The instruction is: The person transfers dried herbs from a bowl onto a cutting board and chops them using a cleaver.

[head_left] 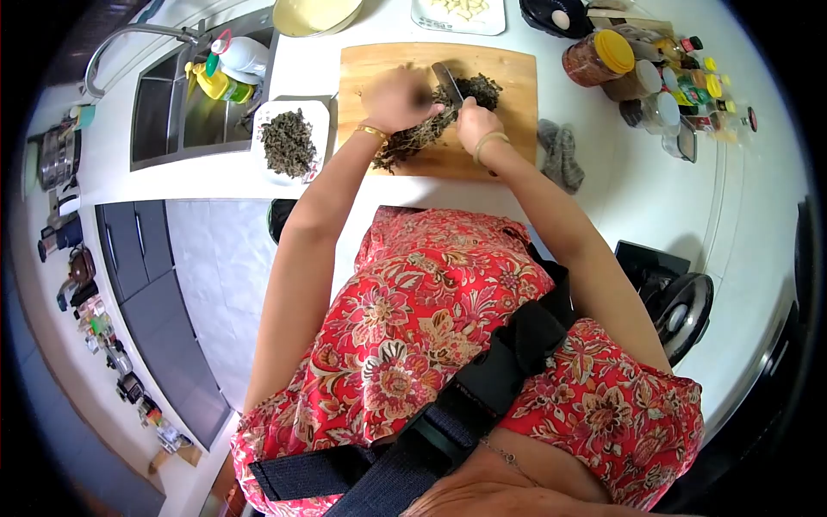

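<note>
My right hand point(479, 126) is closed around the handle of a knife point(447, 82), its dark blade angled up and to the left over the wooden cutting board point(517, 77). Beneath the blade and between my hands lies a heap of dark, stringy leafy greens point(478, 90), spread diagonally across the board. On the left side of the heap is my left hand point(398, 98); its fingers are smeared, so their grip is unclear. A white plate point(320, 116) left of the board holds a mound of finely chopped dark greens point(289, 144).
Behind the board are a cream bowl point(301, 26) and a white dish point(426, 24) with pale pieces. A sink point(155, 121) with bottles is at left. Jars point(590, 65) and bottles line the right. A grey cloth point(562, 155) lies beside the board; a pan lid point(689, 310) sits lower right.
</note>
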A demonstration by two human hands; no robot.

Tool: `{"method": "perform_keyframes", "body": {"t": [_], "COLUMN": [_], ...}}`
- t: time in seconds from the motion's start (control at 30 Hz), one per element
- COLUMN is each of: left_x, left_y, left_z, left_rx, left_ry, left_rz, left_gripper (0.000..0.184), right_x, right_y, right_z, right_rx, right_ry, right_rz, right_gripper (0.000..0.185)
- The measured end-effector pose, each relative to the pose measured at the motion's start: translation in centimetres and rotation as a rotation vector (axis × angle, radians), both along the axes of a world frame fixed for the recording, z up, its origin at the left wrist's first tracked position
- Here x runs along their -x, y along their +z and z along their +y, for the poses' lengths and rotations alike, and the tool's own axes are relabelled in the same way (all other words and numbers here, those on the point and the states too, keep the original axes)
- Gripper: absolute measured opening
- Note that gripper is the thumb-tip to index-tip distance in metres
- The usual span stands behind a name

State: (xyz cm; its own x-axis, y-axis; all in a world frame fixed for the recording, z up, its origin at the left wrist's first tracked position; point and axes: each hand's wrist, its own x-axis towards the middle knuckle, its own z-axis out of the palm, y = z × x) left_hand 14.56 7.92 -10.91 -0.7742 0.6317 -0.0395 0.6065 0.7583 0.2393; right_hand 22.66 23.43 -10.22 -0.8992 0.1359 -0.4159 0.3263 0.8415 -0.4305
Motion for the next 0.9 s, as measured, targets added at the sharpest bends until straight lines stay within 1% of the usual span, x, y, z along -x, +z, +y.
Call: {"method": "perform_keyframes", "body": {"t": [0.03,0.07,0.1,0.17,0.2,0.23,0.3,0.33,0.37,0.43,0.47,0.57,0.63,0.7,0.73,0.8,0.9], "left_x": [-0.1,-0.2,-0.5,-1.1,-1.5,-1.7,-2.1,-2.6,-2.8,-3.3,-3.6,-4.0,-4.3,-4.7,-5.1,-5.7,-5.8], "left_y": [0.4,-0.3,-1.0,-2.4,-2.7,-3.0,-3.1,-2.6,-2.7,-2.6,-2.6,-3.6,-3.4,-3.2,-3.0,-2.5,-3.1], "left_z": [0.4,0.6,0.4,0.0,0.1,0.1,0.2,0.4,0.6,1.0,1.1,1.1,1.2,1.2,1.2,1.3,1.8], "left_rx": [0.084,0.147,0.147,0.001,-0.035,-0.033,-0.005,0.016,0.016,0.042,0.000,-0.045,-0.039,-0.075,-0.075,-0.042,0.002], "left_ry": [-0.008,0.008,0.001,-0.002,0.003,0.000,-0.010,-0.018,-0.019,0.007,0.023,0.040,0.043,0.063,0.063,0.043,0.034], "left_rz": [-0.157,-0.192,-0.193,-0.019,0.008,0.007,0.009,-0.027,-0.025,0.034,0.004,-0.004,-0.007,0.019,0.017,0.061,0.077], "left_gripper": [0.086,0.084,0.084,0.072,0.066,0.066,0.061,0.056,0.056,0.053,0.048,0.047,0.050,0.056,0.056,0.064,0.067], "right_x": [0.0,-0.1,-0.1,-0.2,-0.3,-0.3,-0.3,-0.3,-0.3,-0.3,-0.3,-0.3,-0.5,-0.6,-0.5,-0.4,-0.4], "right_y": [0.2,0.3,0.2,-0.1,-0.1,-0.1,-0.1,0.0,0.1,0.1,0.1,0.2,0.2,0.1,-0.1,-0.1,0.0], "right_z": [0.0,-0.1,-0.1,-0.1,-0.1,-0.1,-0.1,-0.1,-0.2,-0.2,-0.2,-0.2,-0.1,-0.1,-0.1,-0.2,-0.1], "right_rx": [0.002,0.003,0.003,0.008,0.010,0.017,0.024,0.018,0.012,0.016,0.020,0.014,0.016,0.019,0.026,0.032,0.035], "right_ry": [0.005,0.010,0.004,-0.009,-0.013,-0.018,-0.026,-0.022,-0.018,-0.017,-0.016,-0.014,-0.011,-0.007,-0.011,-0.016,-0.019], "right_rz": [-0.003,-0.006,-0.007,0.013,0.012,0.019,0.029,0.017,0.006,0.012,0.014,0.017,0.036,0.041,0.045,0.051,0.045], "right_gripper": [0.020,0.020,0.020,0.019,0.019,0.018,0.018,0.018,0.018,0.018,0.018,0.018,0.018,0.018,0.018,0.019,0.020]}}
